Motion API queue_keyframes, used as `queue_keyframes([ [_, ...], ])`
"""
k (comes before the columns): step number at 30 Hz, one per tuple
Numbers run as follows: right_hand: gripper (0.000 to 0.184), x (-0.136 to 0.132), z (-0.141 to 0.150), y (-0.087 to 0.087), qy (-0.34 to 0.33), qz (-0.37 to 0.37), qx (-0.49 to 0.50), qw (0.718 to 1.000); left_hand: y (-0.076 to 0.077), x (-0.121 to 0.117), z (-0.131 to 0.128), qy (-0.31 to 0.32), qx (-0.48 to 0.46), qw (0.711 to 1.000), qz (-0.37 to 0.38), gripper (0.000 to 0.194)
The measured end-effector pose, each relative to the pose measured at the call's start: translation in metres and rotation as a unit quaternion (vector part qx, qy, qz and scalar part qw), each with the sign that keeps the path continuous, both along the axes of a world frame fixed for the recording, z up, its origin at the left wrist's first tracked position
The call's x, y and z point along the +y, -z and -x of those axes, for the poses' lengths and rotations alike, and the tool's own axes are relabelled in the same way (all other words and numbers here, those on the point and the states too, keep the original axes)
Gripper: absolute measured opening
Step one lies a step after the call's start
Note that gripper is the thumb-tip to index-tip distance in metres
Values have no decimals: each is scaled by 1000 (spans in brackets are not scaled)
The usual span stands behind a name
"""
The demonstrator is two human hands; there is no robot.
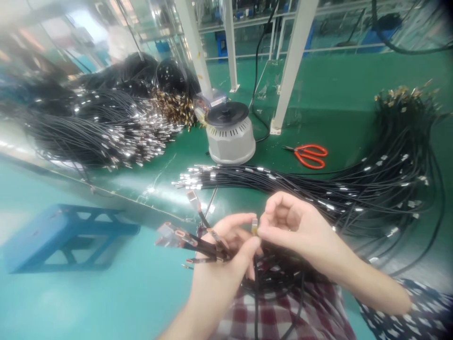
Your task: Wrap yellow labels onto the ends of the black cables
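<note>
My left hand (230,245) is closed around several black cables (205,246), whose flat metal-tipped ends stick out to the left past the wrist. Between its thumb and forefinger stands one small metal cable connector (254,226), upright, with its black cable hanging down. My right hand (293,224) is pinched beside that connector, thumb and forefinger at its right edge; whether they grip it or only touch it is hard to tell. More black cable (279,278) lies coiled in my lap below both hands.
On the green table (339,127), a long cable bundle (247,177) lies just beyond my hands. Behind it are a grey round machine (230,137) and red-handled scissors-like cutters (309,156). A large cable pile (106,123) fills the left. White posts (293,61) rise behind; a blue stool (67,241) stands lower left.
</note>
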State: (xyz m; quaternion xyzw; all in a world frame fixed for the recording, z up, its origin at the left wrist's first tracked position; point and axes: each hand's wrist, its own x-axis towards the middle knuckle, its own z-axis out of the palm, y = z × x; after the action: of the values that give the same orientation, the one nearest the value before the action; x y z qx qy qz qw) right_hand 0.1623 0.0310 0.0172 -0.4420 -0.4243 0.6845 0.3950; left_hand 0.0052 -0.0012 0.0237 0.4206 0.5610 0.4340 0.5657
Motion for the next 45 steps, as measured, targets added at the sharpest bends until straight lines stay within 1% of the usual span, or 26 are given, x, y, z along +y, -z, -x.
queue_keyframes([
  [13, 24, -1, 4, -5, 16, -33, -46, 998, -2, -1, -2, 3, 10, 1000, 12, 23],
  [17, 24, -2, 6, -6, 21, -39, -54, 998, 0, -1, -1, 0, 4, 1000, 4, 21],
  [20, 24, -3, 6, -6, 14, -35, -55, 998, 5, 1, 2, 15, -21, 999, 19, 17],
  [23, 24, -4, 6, -5, 9, -28, -47, 998, 10, 3, 3, 11, -74, 997, 36, 17],
  [28, 26, -3, 5, -4, 0, -24, -16, 1000, 9, 3, 4, 1, -125, 990, 58, 22],
  [31, 30, -2, 5, -3, 7, -30, -23, 999, 8, 4, 8, 15, -139, 988, 73, 21],
  [35, 31, -1, 5, -3, 15, -34, -43, 998, 12, 7, 15, 53, -128, 986, 90, 19],
  [38, 29, -2, 4, -3, 16, -38, -57, 997, 15, 8, 18, 52, -121, 987, 92, 16],
  [41, 33, -4, 3, -4, 31, -15, -37, 999, 17, 7, 17, 37, -136, 986, 87, 13],
  [45, 43, -4, 6, -5, 64, 31, -13, 997, 17, 5, 13, 41, -180, 980, 80, 11],
])
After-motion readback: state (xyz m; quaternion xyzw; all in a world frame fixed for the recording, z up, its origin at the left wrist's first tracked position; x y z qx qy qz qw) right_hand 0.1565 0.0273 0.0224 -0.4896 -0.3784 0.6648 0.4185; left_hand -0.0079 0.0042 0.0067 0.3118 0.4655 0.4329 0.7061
